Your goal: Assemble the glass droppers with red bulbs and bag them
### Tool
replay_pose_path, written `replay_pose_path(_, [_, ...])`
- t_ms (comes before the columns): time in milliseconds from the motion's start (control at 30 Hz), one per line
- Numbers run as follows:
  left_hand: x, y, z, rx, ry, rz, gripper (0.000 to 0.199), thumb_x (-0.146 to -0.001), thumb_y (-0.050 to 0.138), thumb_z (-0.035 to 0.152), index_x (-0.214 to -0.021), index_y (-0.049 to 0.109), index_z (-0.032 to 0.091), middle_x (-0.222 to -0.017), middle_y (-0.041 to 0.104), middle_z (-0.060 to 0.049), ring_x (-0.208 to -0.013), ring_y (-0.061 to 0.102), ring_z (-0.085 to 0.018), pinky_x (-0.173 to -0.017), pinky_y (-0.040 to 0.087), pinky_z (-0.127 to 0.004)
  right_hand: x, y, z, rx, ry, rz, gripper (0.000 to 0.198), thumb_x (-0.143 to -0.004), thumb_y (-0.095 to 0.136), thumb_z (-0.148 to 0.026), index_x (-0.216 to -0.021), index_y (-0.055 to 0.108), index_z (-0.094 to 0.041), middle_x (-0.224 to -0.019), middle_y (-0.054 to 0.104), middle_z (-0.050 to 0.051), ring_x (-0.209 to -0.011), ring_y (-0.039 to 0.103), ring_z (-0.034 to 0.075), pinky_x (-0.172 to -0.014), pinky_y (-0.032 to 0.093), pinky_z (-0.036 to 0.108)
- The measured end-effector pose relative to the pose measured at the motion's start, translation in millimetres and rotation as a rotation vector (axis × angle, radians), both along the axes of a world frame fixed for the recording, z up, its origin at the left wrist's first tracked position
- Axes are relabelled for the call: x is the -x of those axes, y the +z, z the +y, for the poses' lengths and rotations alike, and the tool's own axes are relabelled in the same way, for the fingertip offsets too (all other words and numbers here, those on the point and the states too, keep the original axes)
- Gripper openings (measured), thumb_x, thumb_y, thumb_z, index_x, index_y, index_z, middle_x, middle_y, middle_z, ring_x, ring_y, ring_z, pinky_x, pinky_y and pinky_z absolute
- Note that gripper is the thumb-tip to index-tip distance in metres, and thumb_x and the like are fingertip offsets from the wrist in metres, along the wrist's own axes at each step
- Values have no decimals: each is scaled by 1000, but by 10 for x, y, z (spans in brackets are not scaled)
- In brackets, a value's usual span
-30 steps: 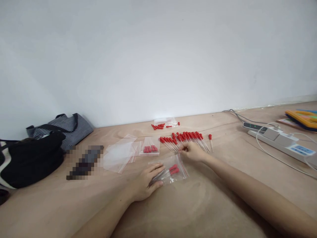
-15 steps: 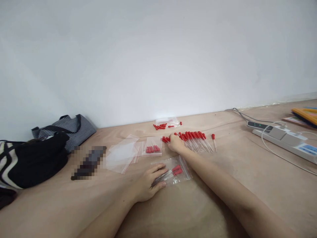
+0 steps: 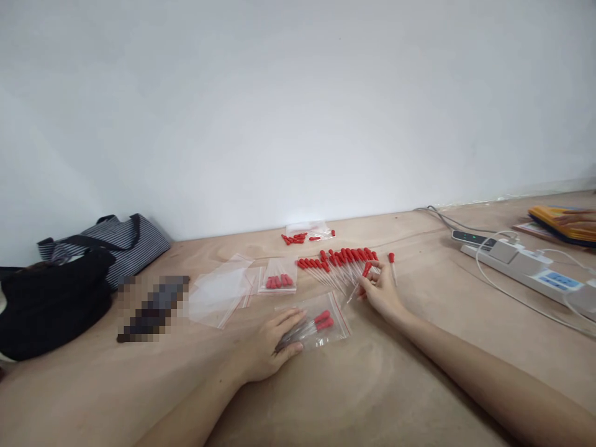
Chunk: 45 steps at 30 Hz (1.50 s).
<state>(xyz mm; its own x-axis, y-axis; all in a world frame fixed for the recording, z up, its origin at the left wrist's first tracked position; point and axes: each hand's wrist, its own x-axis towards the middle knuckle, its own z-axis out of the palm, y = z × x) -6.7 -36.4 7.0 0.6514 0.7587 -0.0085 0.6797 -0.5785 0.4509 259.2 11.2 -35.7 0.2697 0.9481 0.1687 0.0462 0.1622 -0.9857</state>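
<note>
My left hand (image 3: 274, 341) holds the end of a clear zip bag (image 3: 339, 310) against the table, thumb on one side and fingers on the other. Inside that bag lie several glass droppers with red bulbs (image 3: 325, 320), bulbs toward the zip. Between the fingertips of my right hand (image 3: 379, 288) is a single dropper (image 3: 367, 269), bulb up and slender tip slanting down toward the bag. Just beyond it lies a row of loose droppers (image 3: 349, 256) with red bulbs. A filled zip bag (image 3: 280, 280) rests left of the row.
Empty zip bags (image 3: 218, 292) overlap left of the filled one. Loose red bulbs (image 3: 294, 238) lie by the wall. At right are a power strip (image 3: 531, 264) with cables and another person's hand (image 3: 580, 218) on a yellow object. Bags (image 3: 135, 245) and a blurred-out object (image 3: 156, 308) are at left.
My right hand has moved from the left part of the dropper row to the right and nearer, now with a dropper in its fingers. Another person's hand has appeared at far right.
</note>
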Motion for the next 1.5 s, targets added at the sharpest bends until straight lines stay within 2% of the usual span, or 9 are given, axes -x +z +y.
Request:
replay_pose_path(200, [-8,27,-19,-4,22,-8,60,-83,47,34,-137,22,24,-137,38,-7,-122,38,-24,-102,32,-42,193,-4,-63,30,0,201,52,-61,62,-44,-90,24,-24,-59,50,-8,-49,58,15,-49,51,30])
replay_pose_path(400, [-21,40,-28,7,51,10,63,-83,47,34,-138,19,23,-138,36,-8,-122,38,-25,-101,32,-41,350,28,-167,89,163,253,46,-62,61,-47,-84,28,-24,-60,54,-8,-49,59,12,-48,50,26])
replay_pose_path(533, [-13,1,-12,12,38,-22,63,-83,47,35,-138,18,24,-137,37,-7,-123,37,-26,-101,32,-42,384,41,-224,169,297,137,42,-62,60,-48,-81,33,-22,-55,51,-10,-31,45,7,-29,33,17])
replay_pose_path(633, [-12,-10,-6,31,37,-21,64,-83,48,32,-138,17,23,-136,38,-8,-122,38,-26,-101,32,-43,375,39,-219,207,393,46,39,-63,60,-47,-81,39,-20,-54,52,-10,-26,38,4,-25,24,16])
replay_pose_path(967, [-5,-17,-9,-3,20,-51,63,-83,48,32,-138,19,25,-137,38,-7,-122,38,-25,-101,32,-42,388,-16,-162,151,692,-122,31,-71,54,-44,-72,63,-15,-66,65,3,-54,57,11,-44,40,19])
replay_pose_path(1067, [8,-46,6,-17,17,-51,60,-83,48,32,-137,23,25,-137,38,-6,-123,37,-25,-102,32,-43,340,32,-149,194,781,-205,31,-75,50,-41,-79,66,-15,-63,64,1,-45,51,8,-41,36,18])
replay_pose_path(1167, [21,-75,21,-10,3,-29,53,-83,47,33,-133,32,25,-138,36,-6,-124,35,-26,-102,30,-44,236,95,-82,211,686,-359,25,-75,48,-32,-81,66,-15,-60,63,-1,-41,46,7,-42,35,19])
replay_pose_path(1333, [19,-74,22,-8,-14,-37,45,-83,48,31,-127,43,24,-137,38,-7,-124,36,-25,-102,31,-45,73,241,193,111,185,-785,10,-70,54,-20,-70,63,-16,-72,66,2,-65,58,13,-59,41,21])
replay_pose_path(1500, [5,-50,17,-2,-15,-51,44,-82,49,31,-126,45,25,-135,40,-6,-123,37,-24,-102,32,-45,235,335,557,168,5,-883,14,-73,52,-21,-83,61,-17,-89,65,7,-86,58,19,-70,41,26])
